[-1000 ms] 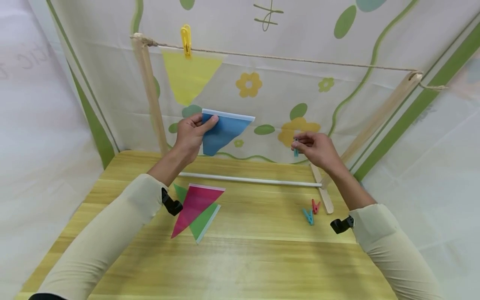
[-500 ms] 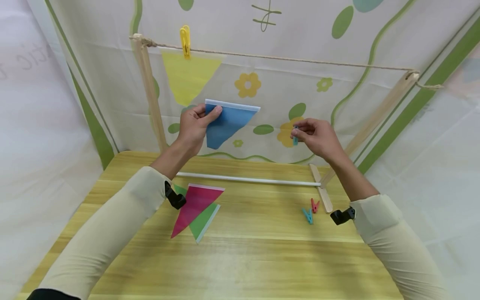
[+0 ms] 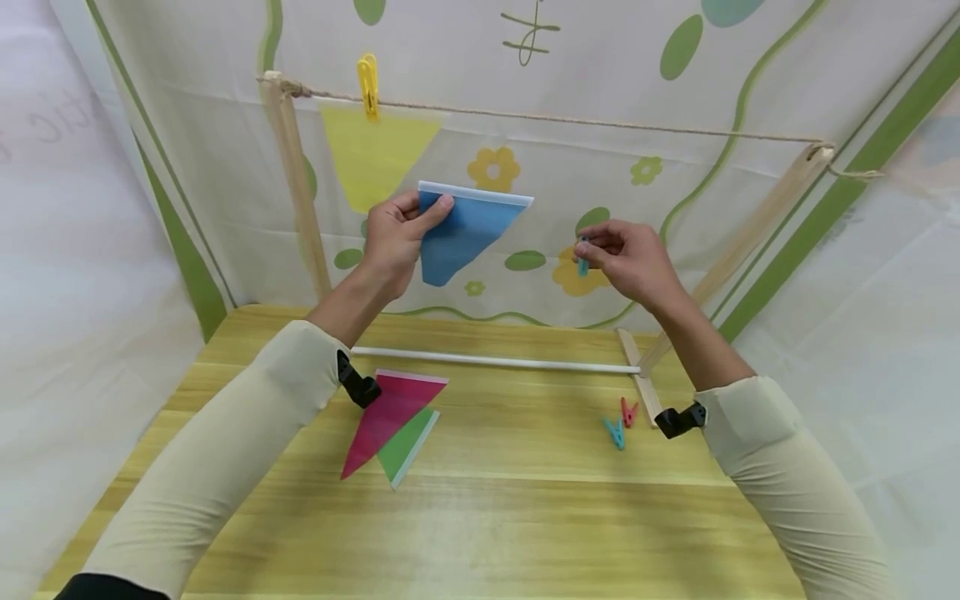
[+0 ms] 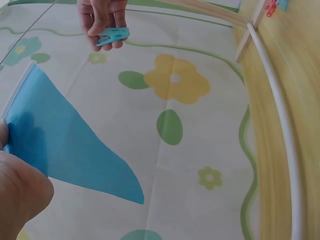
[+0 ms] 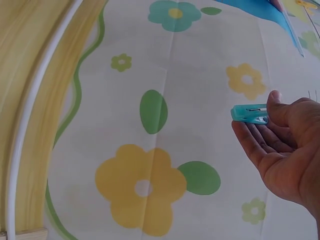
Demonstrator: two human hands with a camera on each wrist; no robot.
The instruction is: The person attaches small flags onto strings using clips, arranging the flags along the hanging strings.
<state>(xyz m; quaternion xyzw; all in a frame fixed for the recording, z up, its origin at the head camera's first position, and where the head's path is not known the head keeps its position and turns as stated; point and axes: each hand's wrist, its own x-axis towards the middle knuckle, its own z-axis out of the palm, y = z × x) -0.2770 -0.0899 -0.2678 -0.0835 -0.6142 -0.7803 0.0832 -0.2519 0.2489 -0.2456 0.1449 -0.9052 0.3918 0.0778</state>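
Here, blue pennant (image 3: pixel 471 235), its upper left side in left grip (image 3: pixel 396 243).

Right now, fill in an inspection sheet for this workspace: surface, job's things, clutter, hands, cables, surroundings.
Surface: wood-grain table; white rod along its far side.
Job's things: yellow pennant hung from the twine by a yellow clothespin; pink pennant overlapping a green pennant on the table; loose turquoise clothespin beside a red clothespin.
Clutter: nothing seen.
Hands: left hand grips a blue pennant, apart from the twine; right hand pinches a second turquoise clothespin.
Cables: nothing seen.
Surroundings: flower-printed backdrop behind; pale panels at both sides.
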